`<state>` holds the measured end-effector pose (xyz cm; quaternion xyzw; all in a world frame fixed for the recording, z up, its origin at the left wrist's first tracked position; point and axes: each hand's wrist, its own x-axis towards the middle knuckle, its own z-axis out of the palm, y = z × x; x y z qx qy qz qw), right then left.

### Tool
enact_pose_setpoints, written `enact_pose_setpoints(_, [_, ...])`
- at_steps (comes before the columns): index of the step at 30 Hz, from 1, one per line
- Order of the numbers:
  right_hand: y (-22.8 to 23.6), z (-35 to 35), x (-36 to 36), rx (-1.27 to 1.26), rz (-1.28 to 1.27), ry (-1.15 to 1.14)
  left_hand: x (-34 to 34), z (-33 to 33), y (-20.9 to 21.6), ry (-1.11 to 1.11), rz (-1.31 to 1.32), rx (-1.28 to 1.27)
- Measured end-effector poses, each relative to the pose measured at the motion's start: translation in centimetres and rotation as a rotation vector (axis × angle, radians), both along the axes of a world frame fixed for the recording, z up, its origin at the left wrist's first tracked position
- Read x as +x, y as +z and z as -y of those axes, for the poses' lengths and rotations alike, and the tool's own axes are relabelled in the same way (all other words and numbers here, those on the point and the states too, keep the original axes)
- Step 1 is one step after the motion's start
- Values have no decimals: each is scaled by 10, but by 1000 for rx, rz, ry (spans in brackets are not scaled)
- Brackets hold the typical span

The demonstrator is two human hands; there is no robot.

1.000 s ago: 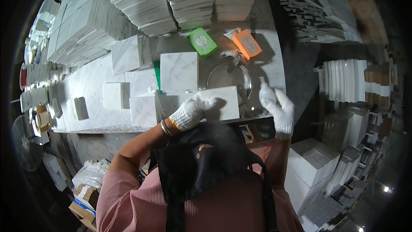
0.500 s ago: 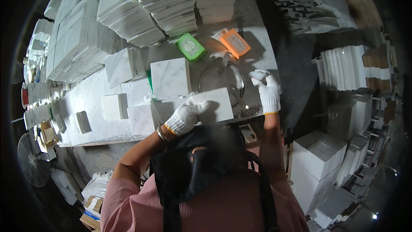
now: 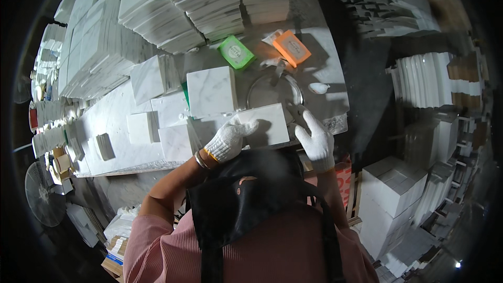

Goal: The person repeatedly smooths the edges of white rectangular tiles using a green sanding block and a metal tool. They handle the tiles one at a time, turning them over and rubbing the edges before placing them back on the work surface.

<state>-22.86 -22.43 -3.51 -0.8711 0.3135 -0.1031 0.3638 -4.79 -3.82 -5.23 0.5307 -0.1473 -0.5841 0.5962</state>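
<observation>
Both my hands wear white knitted gloves. My left hand (image 3: pixel 233 135) is closed on the left part of a white tile (image 3: pixel 272 121), its thumb lying across the top face. Just off the tile's right end is my right hand (image 3: pixel 317 139), thumb and fingers apart, with nothing visible in it. A small rounded white piece (image 3: pixel 318 88) lies on the table beyond that hand; I cannot make out its kind. Behind the held tile stands a round metal-rimmed dish (image 3: pixel 301 93). A larger grey-veined tile stack (image 3: pixel 210 91) sits left of the dish.
A green box (image 3: pixel 236 52) and an orange box (image 3: pixel 292 48) lie toward the back. Tall stacks of marble tiles (image 3: pixel 152 13) line the far left. Smaller tiles (image 3: pixel 140 128) rest on the worktable (image 3: pixel 118 149). White cartons (image 3: pixel 393 186) stand at right, beyond the table's edge.
My right hand has let go of the small white piece, leaving it on the table, and has come nearer and left toward the tile. My left hand keeps its hold.
</observation>
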Motion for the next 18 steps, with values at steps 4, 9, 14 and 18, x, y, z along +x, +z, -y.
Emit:
enact_pose_setpoints(4, [5, 5, 14, 116, -9, -3, -2, -2, -8, 53, -103, -20])
enact_pose_setpoints(9, [-16, 25, 9, 100, 132, -120, -2, -10, -32, 27, -84, 15])
enact_pose_setpoints(14, [-16, 28, 13, 616, 98, -301, -1, 1, 2, 107, -281, -50])
enact_pose_setpoints(18, [23, 26, 21, 837, 128, -395, -2, 1, 4, 155, -312, -66])
